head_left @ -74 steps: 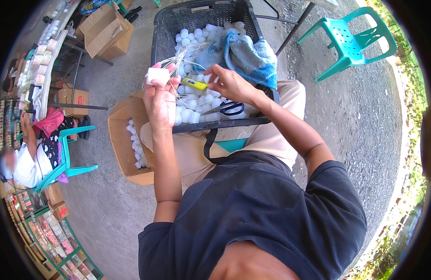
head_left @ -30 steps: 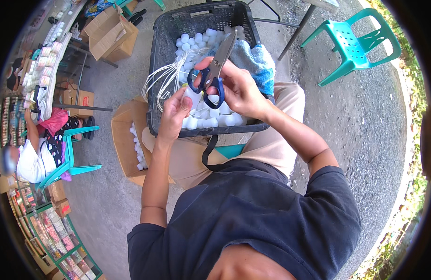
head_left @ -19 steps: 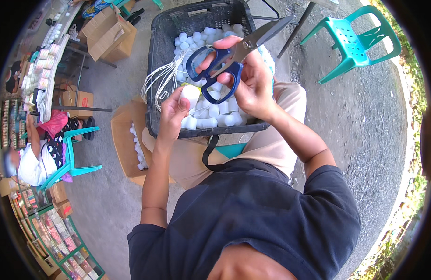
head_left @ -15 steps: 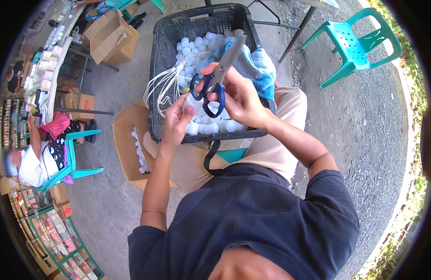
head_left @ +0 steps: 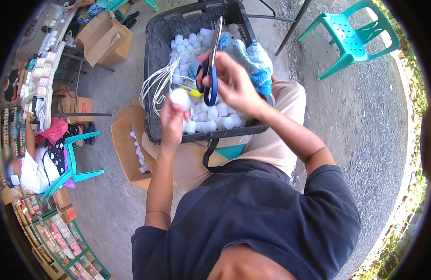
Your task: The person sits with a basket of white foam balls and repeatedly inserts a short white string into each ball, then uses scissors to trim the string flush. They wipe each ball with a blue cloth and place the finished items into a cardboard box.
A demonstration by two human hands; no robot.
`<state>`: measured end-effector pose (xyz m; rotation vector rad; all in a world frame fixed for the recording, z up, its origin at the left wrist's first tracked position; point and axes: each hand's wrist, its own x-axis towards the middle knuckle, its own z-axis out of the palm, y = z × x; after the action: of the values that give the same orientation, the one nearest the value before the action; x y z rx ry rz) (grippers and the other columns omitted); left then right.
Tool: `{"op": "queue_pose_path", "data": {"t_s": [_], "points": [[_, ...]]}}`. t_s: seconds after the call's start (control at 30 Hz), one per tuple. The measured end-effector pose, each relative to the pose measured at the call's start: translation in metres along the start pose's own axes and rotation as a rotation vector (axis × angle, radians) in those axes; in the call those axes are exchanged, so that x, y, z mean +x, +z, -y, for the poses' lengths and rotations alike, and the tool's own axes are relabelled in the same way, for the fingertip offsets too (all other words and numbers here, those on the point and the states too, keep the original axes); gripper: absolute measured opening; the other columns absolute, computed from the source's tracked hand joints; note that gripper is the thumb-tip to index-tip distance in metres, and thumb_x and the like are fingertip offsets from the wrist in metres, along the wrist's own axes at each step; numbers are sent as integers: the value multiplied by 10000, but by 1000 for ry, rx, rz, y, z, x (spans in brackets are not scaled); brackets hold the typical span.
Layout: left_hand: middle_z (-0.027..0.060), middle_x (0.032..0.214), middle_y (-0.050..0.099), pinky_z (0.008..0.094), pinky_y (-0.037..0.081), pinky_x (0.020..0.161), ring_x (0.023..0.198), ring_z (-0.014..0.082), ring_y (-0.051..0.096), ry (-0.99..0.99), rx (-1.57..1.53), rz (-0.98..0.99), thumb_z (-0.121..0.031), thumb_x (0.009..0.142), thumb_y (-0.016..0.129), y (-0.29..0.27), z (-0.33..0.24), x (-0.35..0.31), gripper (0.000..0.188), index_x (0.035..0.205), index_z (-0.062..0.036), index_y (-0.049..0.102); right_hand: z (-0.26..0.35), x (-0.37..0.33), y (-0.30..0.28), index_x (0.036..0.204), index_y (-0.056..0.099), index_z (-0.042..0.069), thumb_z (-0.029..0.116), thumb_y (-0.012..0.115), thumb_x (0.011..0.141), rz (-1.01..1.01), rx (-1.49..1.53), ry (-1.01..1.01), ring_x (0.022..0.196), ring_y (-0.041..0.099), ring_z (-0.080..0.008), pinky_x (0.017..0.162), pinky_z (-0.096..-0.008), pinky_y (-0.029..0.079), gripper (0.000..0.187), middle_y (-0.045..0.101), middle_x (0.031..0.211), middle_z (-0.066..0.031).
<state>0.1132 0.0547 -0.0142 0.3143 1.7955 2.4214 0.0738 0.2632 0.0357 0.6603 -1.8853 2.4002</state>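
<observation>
Between the fingers of my left hand (head_left: 172,119) is a small white plastic cup (head_left: 180,98), one round end turned up. My right hand (head_left: 232,84) grips scissors (head_left: 211,86) with dark blue handles, blades pointing away from me. Both hands are over a black plastic crate (head_left: 150,60) in front of my lap. Many more white cups (head_left: 208,126) lie loose in it. A bundle of white cords (head_left: 160,84) hangs over its left side. A blue and white towel (head_left: 253,63) drapes over the right side, and a yellow object (head_left: 192,91) lies among the cups.
An open cardboard box (head_left: 124,149) holding white cups stands left of the crate. Empty-looking cartons (head_left: 103,42) sit farther left, by a table (head_left: 52,84) with stacked goods. A person in white (head_left: 35,163) sits there. A green plastic chair (head_left: 351,39) stands at the right.
My right hand and the scissors have drawn apart from the white cup, the blades now turned more upright. My left hand has tipped the cup, and the view has shifted slightly.
</observation>
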Motion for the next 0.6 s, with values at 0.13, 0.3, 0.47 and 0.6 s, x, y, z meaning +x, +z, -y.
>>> {"op": "queue_pose_path", "data": {"t_s": [0.13,0.3,0.47,0.6], "points": [[165,1236,536,427,348,976,1126,277,494,159,-95,-211,-458,969,452,-13,-32,28,499,1309,-96,411,-1,-3,-5,1236,467,-4,19,576,893,171,200,259,863,628,-132,812,-282,505,361,640,919,-66],[124,1464,314,508,109,1086,1338,252,298,231,-66,-531,-467,981,424,-21,-39,36,504,1385,-175,345,-1,-41,36,1248,471,34,437,559,937,392,792,812,708,566,-116,626,-259,491,517,540,779,-21],[83,1452,305,547,56,1094,1359,224,243,267,-98,-466,-459,976,444,-29,-37,19,562,1423,-146,311,1,-30,67,1176,502,67,587,468,923,382,697,811,651,533,-93,556,-237,446,579,530,762,-5],[84,1457,303,551,48,1096,1364,229,240,255,-90,-505,-440,982,440,-14,-46,9,558,1431,-137,306,-7,-21,78,1062,547,62,595,563,874,277,641,707,559,542,-79,462,-230,433,565,540,678,-1]]}}
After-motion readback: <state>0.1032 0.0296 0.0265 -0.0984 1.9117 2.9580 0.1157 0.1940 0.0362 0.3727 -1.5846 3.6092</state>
